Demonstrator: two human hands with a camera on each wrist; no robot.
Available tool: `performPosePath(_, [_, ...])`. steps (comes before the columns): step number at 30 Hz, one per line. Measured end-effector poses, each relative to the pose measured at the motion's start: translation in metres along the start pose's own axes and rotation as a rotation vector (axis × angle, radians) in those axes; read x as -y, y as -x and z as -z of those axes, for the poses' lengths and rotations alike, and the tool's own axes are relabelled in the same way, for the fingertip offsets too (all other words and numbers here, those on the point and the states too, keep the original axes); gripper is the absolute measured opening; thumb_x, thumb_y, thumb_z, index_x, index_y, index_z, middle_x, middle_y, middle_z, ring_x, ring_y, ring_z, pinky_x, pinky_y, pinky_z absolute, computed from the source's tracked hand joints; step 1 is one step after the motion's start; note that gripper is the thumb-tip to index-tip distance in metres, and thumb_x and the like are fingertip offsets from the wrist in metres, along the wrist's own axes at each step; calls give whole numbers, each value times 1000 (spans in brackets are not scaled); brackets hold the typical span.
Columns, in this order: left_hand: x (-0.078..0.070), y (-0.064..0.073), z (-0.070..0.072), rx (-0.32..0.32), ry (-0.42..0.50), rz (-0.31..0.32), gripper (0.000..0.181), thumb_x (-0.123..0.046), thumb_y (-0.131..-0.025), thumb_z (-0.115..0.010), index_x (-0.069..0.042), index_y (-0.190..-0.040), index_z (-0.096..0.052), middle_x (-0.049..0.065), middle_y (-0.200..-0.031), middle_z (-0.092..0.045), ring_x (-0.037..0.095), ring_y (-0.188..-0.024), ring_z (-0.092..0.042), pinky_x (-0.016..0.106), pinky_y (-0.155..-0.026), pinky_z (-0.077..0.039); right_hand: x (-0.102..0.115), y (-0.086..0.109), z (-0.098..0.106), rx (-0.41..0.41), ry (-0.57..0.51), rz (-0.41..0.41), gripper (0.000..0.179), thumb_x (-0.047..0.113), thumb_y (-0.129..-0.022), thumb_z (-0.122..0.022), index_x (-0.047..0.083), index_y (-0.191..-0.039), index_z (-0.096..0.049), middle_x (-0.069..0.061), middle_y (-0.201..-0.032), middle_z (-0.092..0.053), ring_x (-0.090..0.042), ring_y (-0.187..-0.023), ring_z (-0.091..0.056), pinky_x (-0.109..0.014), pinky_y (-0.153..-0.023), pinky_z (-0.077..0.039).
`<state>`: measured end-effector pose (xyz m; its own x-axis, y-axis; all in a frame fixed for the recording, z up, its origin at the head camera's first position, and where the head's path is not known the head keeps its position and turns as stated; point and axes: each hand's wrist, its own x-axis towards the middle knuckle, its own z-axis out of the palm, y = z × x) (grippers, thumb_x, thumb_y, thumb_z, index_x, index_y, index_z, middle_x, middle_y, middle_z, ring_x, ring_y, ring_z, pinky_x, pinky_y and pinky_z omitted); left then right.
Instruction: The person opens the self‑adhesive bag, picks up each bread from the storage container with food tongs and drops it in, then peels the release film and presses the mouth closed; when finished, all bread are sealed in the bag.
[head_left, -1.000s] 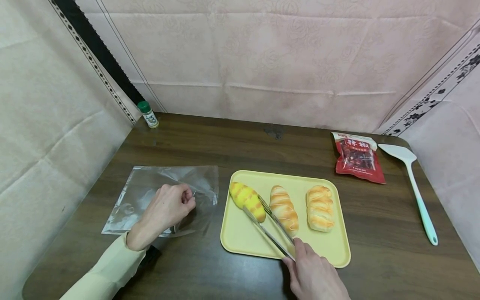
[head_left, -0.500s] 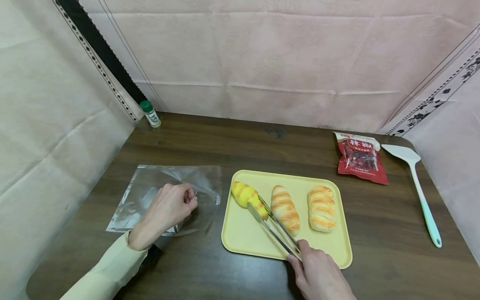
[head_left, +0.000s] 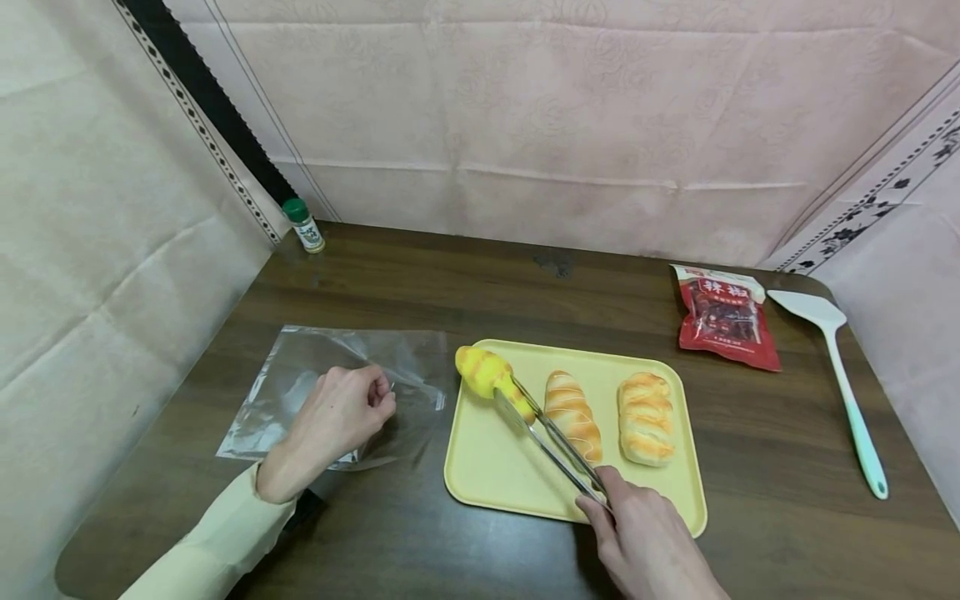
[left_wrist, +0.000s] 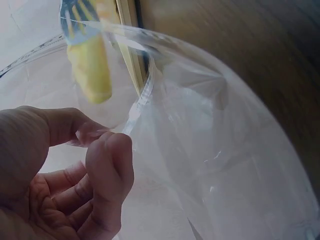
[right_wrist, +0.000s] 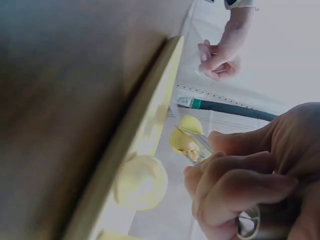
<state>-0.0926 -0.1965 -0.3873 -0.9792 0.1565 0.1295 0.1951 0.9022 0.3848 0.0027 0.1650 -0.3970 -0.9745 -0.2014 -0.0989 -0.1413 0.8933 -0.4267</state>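
My left hand [head_left: 330,421] pinches the rim of a clear plastic bag [head_left: 408,358] between thumb and forefinger. In the left wrist view the bag's mouth [left_wrist: 200,50] gapes. My right hand [head_left: 648,533] grips metal tongs [head_left: 561,460] near their rear end. Their tips clamp a yellow bread roll [head_left: 480,371], raised over the left side of a pale yellow tray [head_left: 480,487]. The roll [left_wrist: 90,70] shows beyond the bag's rim in the left wrist view. On the tray lie a striped long roll [head_left: 572,417] and a golden ridged roll [head_left: 645,418].
A red snack packet [head_left: 727,321] lies at the back right, beside a spatula [head_left: 847,392] with a pale green handle. A small green-capped bottle [head_left: 306,227] stands at the back left corner. Cloth walls [head_left: 525,125] bound the wooden table.
The tongs have closed on the yellow roll and lifted it off the tray, up and slightly left. The left hand keeps its pinch on the bag with little movement.
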Motion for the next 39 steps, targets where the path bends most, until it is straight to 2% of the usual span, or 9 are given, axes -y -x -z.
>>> performPosePath(7, [-5, 2, 0, -19, -17, -6, 18, -2, -89, -70, -12, -76, -62, -3, -61, -54, 10, -53, -47, 27, -52, -39, 16, -7, 4, 22, 0, 85, 17, 27, -100, -79, 23, -98, -63, 12, -68, -49, -4, -61, -43, -26, -59, -39])
performPosePath(13, [-10, 4, 0, -56, -41, -22, 13, -1, -90, -72, -8, -80, -68, 0, -62, -57, 13, -53, -46, 28, -51, -39, 38, -16, 1, -21, 95, 168, 21, 29, -97, -82, 21, -98, -63, 9, -67, -54, -11, -59, -53, -32, -55, -41])
performPosePath(17, [-12, 6, -2, -125, -72, -67, 6, 0, -91, -75, -4, -87, -72, 4, -67, -65, 15, -53, -48, 29, -51, -42, 50, -24, 3, -34, 148, 206, 23, 31, -98, -80, 18, -96, -61, 6, -65, -52, -14, -57, -54, -34, -51, -39])
performPosePath(22, [-13, 9, -4, -232, -136, -151, 6, 0, -93, -79, -3, -91, -73, 7, -69, -68, 19, -52, -53, 36, -47, -46, 58, -38, 4, -57, 165, 279, 25, 29, -98, -80, 15, -93, -61, 5, -63, -50, -13, -55, -52, -34, -48, -39])
performPosePath(28, [-17, 12, -5, -278, -168, -228, 6, 0, -94, -80, -1, -95, -74, 12, -74, -69, 23, -52, -58, 42, -47, -51, 65, -52, 8, -66, 170, 328, 26, 27, -99, -79, 11, -91, -60, 3, -63, -50, -15, -52, -51, -35, -47, -41])
performPosePath(35, [-18, 13, -7, -355, -184, -293, 9, 1, -93, -80, -3, -93, -72, 9, -71, -58, 16, -53, -40, 37, -43, -43, 76, -68, 11, -15, 121, 357, 27, 25, -102, -75, 8, -89, -59, 2, -62, -49, -16, -54, -51, -32, -48, -41])
performPosePath(39, [-20, 14, -6, -346, -187, -288, 7, 2, -95, -78, -3, -94, -74, 9, -73, -58, 15, -55, -37, 33, -43, -39, 81, -80, 10, 31, 66, 371, 27, 23, -103, -73, 9, -87, -57, 1, -62, -48, -15, -55, -48, -30, -49, -37])
